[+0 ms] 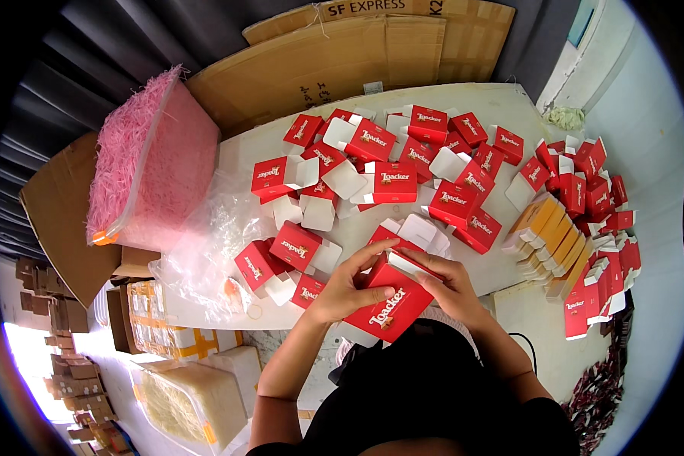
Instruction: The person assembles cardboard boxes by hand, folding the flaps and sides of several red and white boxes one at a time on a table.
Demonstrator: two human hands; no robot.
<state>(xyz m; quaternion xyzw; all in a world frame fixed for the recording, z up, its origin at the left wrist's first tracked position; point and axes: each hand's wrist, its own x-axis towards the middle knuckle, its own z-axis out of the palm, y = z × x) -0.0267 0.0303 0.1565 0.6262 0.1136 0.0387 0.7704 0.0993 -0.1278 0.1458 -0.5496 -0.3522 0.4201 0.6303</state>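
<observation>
A pale worktop (498,100) takes up the middle, its near edge close to the person's body. Behind its far edge lean large brown cardboard sheets (357,57). On its left side stands a clear tub (181,163), heaped with pink shredded paper (125,144); a crumpled plastic bag (219,235) lies just beside it. Below, past the worktop's left end, is another tub (224,391) with cream-coloured shreds inside. Red boxes (395,182) are scattered across the worktop, many with white flaps open, and more are piled at the far right. Near that pile, slim yellow packs (555,235) stand in a slanting row. One red box (401,305) is held, tilted, at the near edge, in front of the person's chest. The left grip (348,285) is clamped on its left side, thumb across the printed face; the right grip (457,292) is closed on its upper right edge.
</observation>
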